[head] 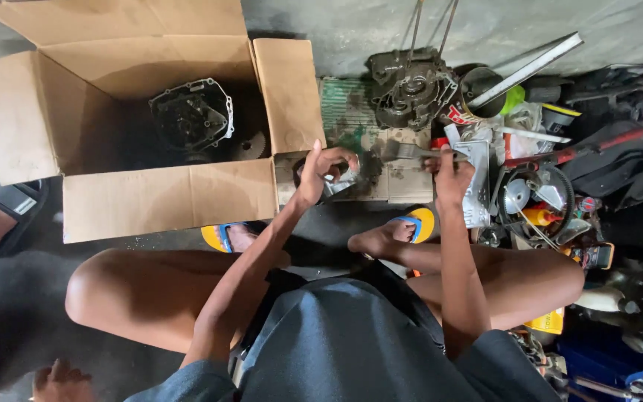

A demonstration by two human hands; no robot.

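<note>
— Gripping now: my left hand [320, 170] is curled around a small grey metal part [342, 184], fingers closed over its top, holding it down on the dirty cardboard sheet [403, 182].

— And the right?

— My right hand [449, 170] is closed on the handle of a metal tool [409, 152], which reaches left toward that part. I can't tell whether the tip touches it; the spot is dark.

— Where does all this sit?

— On the floor, just beyond my feet in blue-and-yellow sandals [420, 222], between the open cardboard box [165, 195] on the left and the heap of parts on the right.

— What's in the box?

— A dark engine casing [191, 115], standing deep inside. Another engine casing [409, 88] lies farther off, beyond the sheet. To the right I see a drive belt [568, 195] and a red-and-black panel [610, 147], well apart from my hands.
</note>
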